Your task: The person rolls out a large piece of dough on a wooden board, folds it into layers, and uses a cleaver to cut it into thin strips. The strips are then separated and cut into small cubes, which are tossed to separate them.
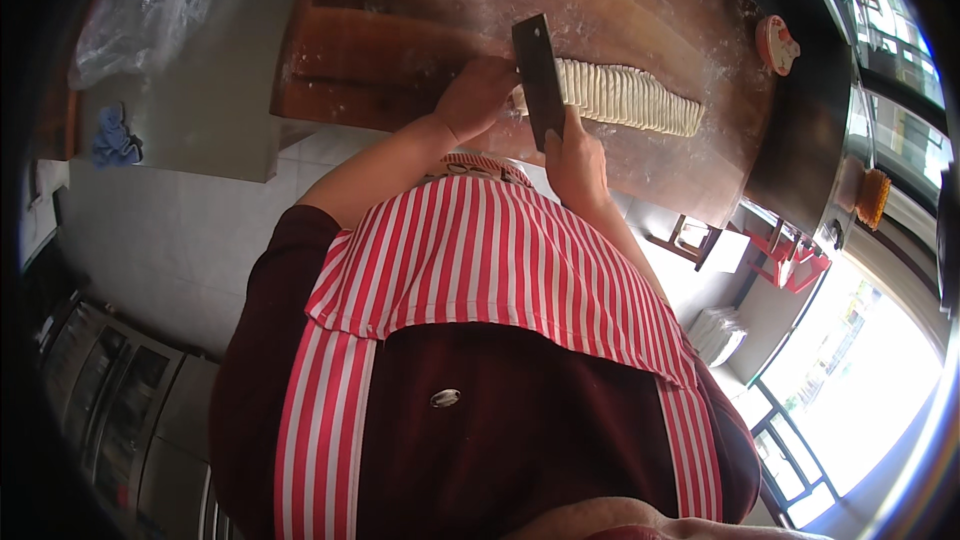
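A long strip of pale dough [635,98], cut into many thin slices that lie close together, stretches across a floury wooden board. My right hand [577,162] is closed around the handle of a cleaver [541,80]. The broad dark blade stands across the strip near its left end. Just left of the blade, my left hand [478,97] has its fingers curled together over the uncut end of the dough. The blade hides part of that end, and the left fingertips are hard to make out.
The wooden board [400,0] carries scattered flour. A red-and-white container [776,46] sits by its right edge. On the left-hand surface are a clear plastic bag [150,5] and a blue cloth [117,137]. Farther right are an orange brush [873,199] and a red stool [790,262].
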